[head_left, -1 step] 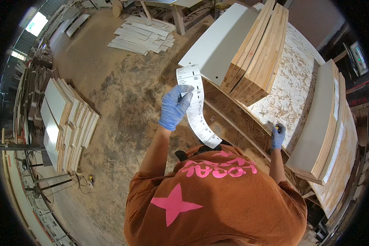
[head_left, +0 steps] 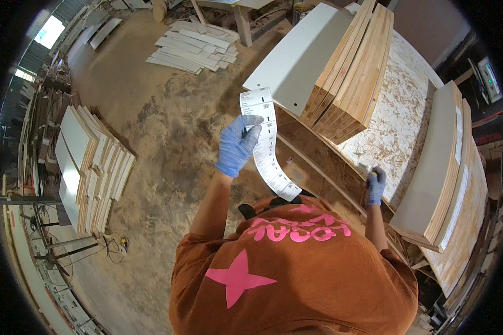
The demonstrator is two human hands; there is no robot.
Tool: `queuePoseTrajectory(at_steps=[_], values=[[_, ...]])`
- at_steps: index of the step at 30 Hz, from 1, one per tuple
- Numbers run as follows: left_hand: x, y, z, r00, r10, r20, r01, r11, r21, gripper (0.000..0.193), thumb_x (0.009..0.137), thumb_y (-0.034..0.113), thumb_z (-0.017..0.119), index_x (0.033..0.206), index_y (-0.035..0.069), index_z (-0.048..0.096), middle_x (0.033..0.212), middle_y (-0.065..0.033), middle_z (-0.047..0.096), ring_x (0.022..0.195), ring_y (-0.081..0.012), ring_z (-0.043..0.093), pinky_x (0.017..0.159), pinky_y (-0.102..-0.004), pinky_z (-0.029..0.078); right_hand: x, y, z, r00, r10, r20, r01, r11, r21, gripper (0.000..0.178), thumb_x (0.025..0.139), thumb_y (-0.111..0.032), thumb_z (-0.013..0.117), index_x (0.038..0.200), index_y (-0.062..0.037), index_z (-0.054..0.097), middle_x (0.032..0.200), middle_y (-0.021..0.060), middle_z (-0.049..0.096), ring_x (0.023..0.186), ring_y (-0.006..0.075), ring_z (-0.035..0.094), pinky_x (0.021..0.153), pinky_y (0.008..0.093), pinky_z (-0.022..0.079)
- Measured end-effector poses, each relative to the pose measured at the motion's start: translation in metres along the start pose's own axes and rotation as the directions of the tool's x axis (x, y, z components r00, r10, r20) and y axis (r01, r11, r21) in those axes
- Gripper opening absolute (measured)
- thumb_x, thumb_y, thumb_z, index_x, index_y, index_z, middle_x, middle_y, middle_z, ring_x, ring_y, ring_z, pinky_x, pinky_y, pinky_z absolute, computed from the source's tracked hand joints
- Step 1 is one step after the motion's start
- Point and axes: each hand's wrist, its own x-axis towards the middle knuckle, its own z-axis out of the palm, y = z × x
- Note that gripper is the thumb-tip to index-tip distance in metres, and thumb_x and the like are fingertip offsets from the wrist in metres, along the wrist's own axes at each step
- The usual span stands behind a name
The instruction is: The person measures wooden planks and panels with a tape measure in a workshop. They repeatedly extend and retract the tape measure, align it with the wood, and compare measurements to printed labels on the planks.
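Note:
My left hand, in a blue-grey knit glove, is closed with thumb and fingers pinching a long strip of white printed labels. The strip curves down from the hand, its lower end hanging near my collar. My right hand, gloved the same way, is out to the right near the edge of a worn, paint-flecked board bench. Its fingers are curled round a small yellow and dark thing, mostly hidden, whose kind I cannot make out.
On the bench stand wooden boards on edge, beside a white panel with holes. White-faced boards lean at the right. A stack of white panels stands at left. White strips lie on the dusty floor beyond.
My right hand has shifted slightly left with the small yellow and dark thing. The left hand and the label strip have hardly moved.

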Motion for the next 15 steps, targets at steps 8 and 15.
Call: queuePoseTrajectory(at_steps=[8,15], values=[[0.012,-0.020,0.004,1.000,0.018,-0.014,-0.018,1.000,0.011,0.018,0.086,-0.002,0.055,0.103,0.002,0.058,0.092,-0.0051,0.063,0.077,-0.0080,0.058,0.067,-0.0215,0.048,-0.074,-0.116,0.138,0.672,0.099,0.734,-0.589,0.673,0.448,0.061,0.075,-0.032,0.068,0.129,-0.0123,0.046,0.128,0.0150,0.048,0.109,0.0299,0.054,0.084,0.0487,0.052],[0.027,-0.033,-0.012,1.000,-0.006,0.019,0.003,0.992,0.125,0.018,0.086,-0.003,0.054,0.102,0.002,0.061,0.094,-0.0068,0.062,0.080,-0.0113,0.060,0.070,-0.0229,0.050,-0.077,-0.159,0.220,0.549,0.015,0.835,-0.640,0.651,0.409,0.068,0.074,-0.023,0.073,0.133,-0.0110,0.041,0.129,0.0169,0.047,0.115,0.0318,0.051,0.089,0.0461,0.051]])
